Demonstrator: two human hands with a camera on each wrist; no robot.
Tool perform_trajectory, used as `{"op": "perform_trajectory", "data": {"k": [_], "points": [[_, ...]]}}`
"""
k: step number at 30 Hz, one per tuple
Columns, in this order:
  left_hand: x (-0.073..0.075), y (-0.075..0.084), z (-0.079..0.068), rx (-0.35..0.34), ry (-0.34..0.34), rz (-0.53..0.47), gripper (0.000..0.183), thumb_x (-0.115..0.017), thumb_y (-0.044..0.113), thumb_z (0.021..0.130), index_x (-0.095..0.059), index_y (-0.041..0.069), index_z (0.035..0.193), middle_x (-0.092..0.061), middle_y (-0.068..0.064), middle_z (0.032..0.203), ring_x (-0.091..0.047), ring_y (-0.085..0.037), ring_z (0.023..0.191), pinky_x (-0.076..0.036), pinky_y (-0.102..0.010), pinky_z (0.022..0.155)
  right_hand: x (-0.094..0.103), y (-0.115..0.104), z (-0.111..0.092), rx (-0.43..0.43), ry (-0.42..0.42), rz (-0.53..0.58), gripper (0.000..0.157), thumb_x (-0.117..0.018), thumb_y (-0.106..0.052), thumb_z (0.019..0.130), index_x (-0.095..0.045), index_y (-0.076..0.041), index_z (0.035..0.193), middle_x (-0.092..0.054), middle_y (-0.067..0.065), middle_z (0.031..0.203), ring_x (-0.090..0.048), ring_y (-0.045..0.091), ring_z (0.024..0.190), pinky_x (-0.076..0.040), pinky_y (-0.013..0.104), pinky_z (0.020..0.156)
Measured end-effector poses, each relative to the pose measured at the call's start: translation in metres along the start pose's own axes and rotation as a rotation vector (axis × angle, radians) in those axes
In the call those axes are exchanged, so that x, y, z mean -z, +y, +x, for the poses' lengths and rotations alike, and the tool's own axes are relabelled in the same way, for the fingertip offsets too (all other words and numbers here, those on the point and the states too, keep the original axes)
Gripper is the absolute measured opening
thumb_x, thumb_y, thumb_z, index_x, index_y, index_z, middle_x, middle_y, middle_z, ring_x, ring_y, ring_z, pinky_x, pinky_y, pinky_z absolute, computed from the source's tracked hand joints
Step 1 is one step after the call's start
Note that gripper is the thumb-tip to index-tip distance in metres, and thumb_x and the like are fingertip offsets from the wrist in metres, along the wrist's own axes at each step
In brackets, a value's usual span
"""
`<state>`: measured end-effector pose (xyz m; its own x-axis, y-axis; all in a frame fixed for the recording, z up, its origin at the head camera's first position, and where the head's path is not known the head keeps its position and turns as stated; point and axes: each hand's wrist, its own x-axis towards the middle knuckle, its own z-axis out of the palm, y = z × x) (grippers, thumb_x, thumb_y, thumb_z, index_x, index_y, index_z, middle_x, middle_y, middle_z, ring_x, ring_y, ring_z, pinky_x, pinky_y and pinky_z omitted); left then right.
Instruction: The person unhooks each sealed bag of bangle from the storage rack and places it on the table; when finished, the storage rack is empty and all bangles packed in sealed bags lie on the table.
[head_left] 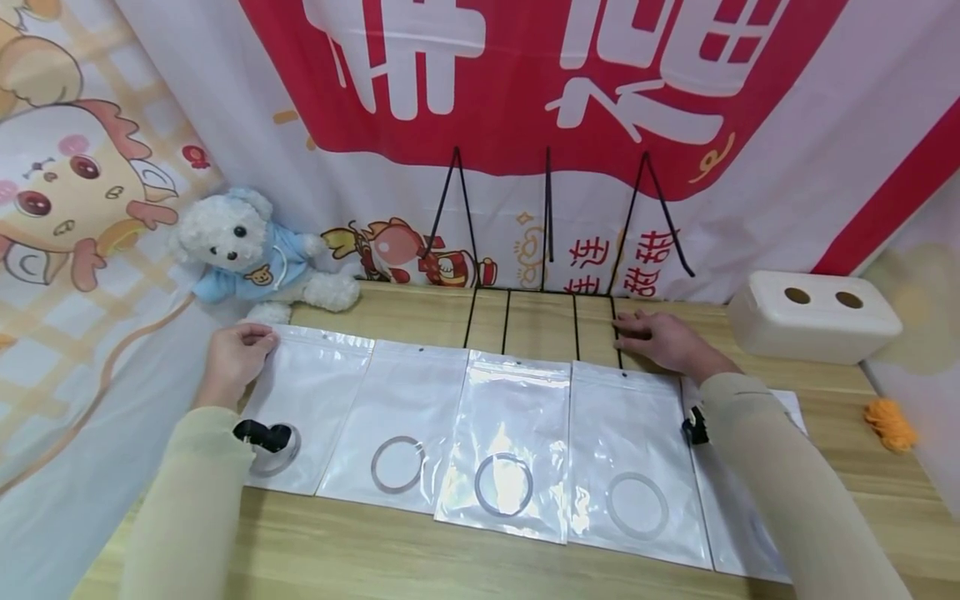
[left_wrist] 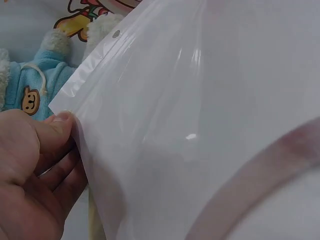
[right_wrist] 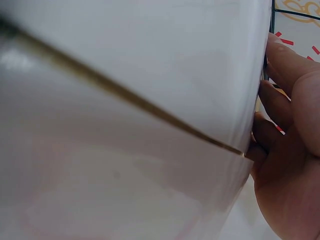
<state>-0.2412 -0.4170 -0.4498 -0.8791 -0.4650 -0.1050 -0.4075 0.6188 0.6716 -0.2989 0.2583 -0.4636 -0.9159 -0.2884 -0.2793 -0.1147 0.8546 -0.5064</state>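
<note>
Several flat white zip bags point(head_left: 408, 392) lie side by side in a row, and a ring shape shows low on most of them. My left hand point(head_left: 234, 358) pinches the upper left corner of the leftmost bag point(head_left: 315, 375). In the left wrist view, thumb and fingers grip that corner of the bag point(left_wrist: 150, 100), which is partly lifted. My right hand point(head_left: 663, 340) reaches over the top edge of the bags at the right, its fingers extended beside a thin black strip point(head_left: 617, 333). In the right wrist view, the fingers point(right_wrist: 275, 100) lie close to the bag edges; contact is unclear.
Thin black strips point(head_left: 504, 321) run across the wooden table point(head_left: 360, 542) and up the cloth backdrop, some bent in an upside-down V. A plush dog point(head_left: 258, 258) in a blue hoodie sits back left. A white box with two holes point(head_left: 813, 321) and orange yarn point(head_left: 891, 425) are at right.
</note>
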Motion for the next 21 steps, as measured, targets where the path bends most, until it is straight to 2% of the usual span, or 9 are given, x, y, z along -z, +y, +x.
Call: {"op": "perform_trajectory", "data": {"k": [6, 11, 16, 19, 21], "points": [[-0.003, 0.000, 0.001, 0.011, 0.004, 0.005, 0.036, -0.063, 0.024, 0.110, -0.072, 0.000, 0.136, -0.074, -0.016, 0.120, -0.063, -0.007, 0.084, -0.052, -0.016, 0.059, -0.001, 0.001, 0.001, -0.002, 0.001, 0.014, 0.058, -0.067, -0.041, 0.108, -0.053, -0.019, 0.160, -0.031, 0.013, 0.177, -0.016, 0.047, 0.166, -0.012, 0.070, 0.133], [-0.004, 0.001, 0.001, 0.047, -0.014, -0.001, 0.039, -0.063, 0.026, 0.111, -0.070, 0.002, 0.140, -0.074, -0.016, 0.125, -0.064, -0.009, 0.088, -0.053, -0.018, 0.060, -0.001, 0.001, 0.002, -0.008, -0.002, 0.018, 0.058, -0.067, -0.041, 0.108, -0.053, -0.020, 0.160, -0.031, 0.012, 0.177, -0.015, 0.047, 0.167, -0.012, 0.070, 0.133], [-0.003, 0.006, -0.003, 0.071, -0.032, 0.024, 0.041, -0.060, 0.027, 0.111, -0.068, 0.002, 0.143, -0.071, -0.019, 0.133, -0.068, -0.021, 0.104, -0.056, -0.021, 0.066, -0.001, 0.000, 0.002, -0.008, -0.006, 0.016, 0.058, -0.066, -0.042, 0.108, -0.053, -0.020, 0.160, -0.031, 0.012, 0.177, -0.015, 0.046, 0.167, -0.012, 0.070, 0.132], [0.000, 0.008, -0.006, 0.051, -0.053, 0.059, 0.043, -0.058, 0.029, 0.112, -0.066, 0.000, 0.144, -0.069, -0.024, 0.139, -0.068, -0.032, 0.117, -0.062, -0.032, 0.081, -0.001, 0.000, 0.001, -0.008, -0.006, 0.014, 0.058, -0.066, -0.042, 0.108, -0.053, -0.020, 0.160, -0.031, 0.012, 0.177, -0.015, 0.046, 0.167, -0.012, 0.069, 0.133], [0.003, 0.009, -0.010, 0.015, -0.072, 0.092, 0.045, -0.056, 0.029, 0.113, -0.065, -0.003, 0.144, -0.068, -0.027, 0.141, -0.067, -0.037, 0.122, -0.063, -0.041, 0.088, 0.000, -0.001, 0.001, -0.007, -0.008, 0.008, 0.059, -0.066, -0.043, 0.108, -0.053, -0.020, 0.160, -0.030, 0.012, 0.177, -0.015, 0.047, 0.166, -0.012, 0.070, 0.132]]}}
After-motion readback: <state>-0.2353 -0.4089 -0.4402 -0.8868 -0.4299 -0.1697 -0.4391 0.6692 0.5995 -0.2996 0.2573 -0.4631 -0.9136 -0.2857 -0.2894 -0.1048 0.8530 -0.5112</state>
